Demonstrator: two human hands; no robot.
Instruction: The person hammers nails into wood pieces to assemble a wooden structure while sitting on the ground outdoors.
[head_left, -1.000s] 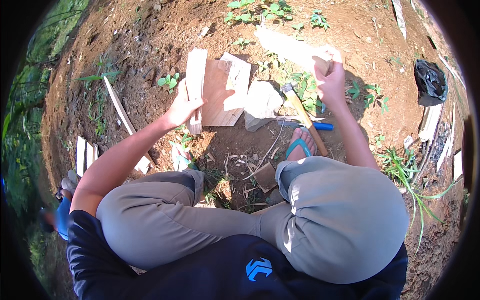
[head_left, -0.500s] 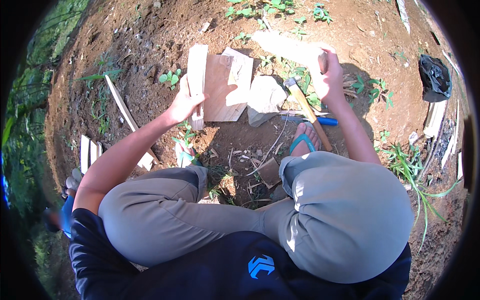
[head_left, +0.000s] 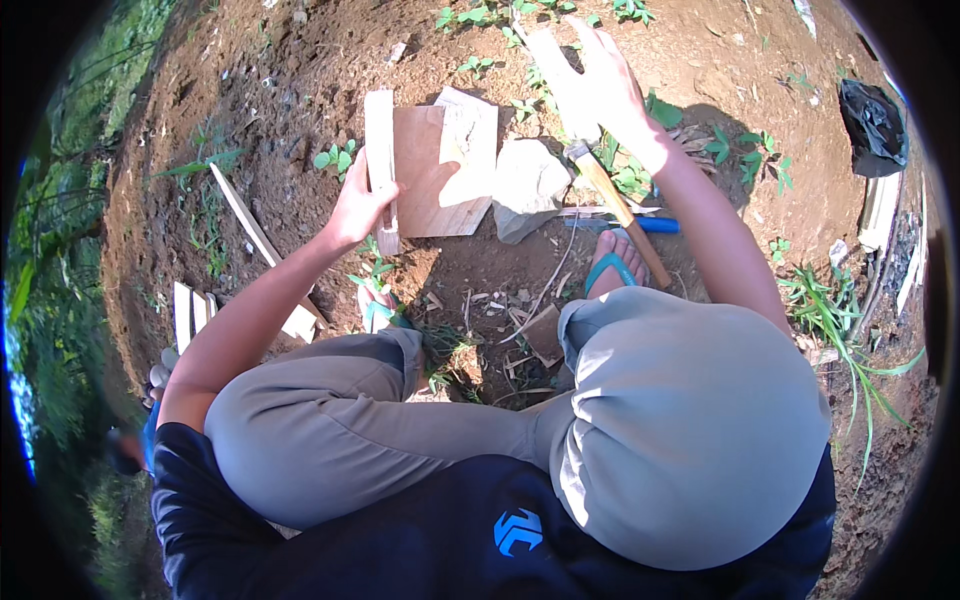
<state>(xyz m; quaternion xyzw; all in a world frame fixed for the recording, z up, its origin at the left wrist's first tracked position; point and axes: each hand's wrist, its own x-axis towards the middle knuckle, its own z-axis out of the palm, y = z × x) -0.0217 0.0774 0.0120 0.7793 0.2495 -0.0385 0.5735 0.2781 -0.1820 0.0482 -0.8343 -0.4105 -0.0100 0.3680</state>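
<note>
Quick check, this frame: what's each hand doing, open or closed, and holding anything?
Left hand: closed on the narrow wood strip beside the plywood board.
Right hand: open, fingers spread, on a pale wood piece.

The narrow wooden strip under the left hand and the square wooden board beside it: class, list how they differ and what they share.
The wooden strip is long, thin and pale; the square board is broad and reddish-brown. The left hand grips the strip near its lower end, while the board lies free, partly covered by a pale torn sheet. The strip runs along the board's left edge. Both are flat wood, resting on bare soil.
</note>
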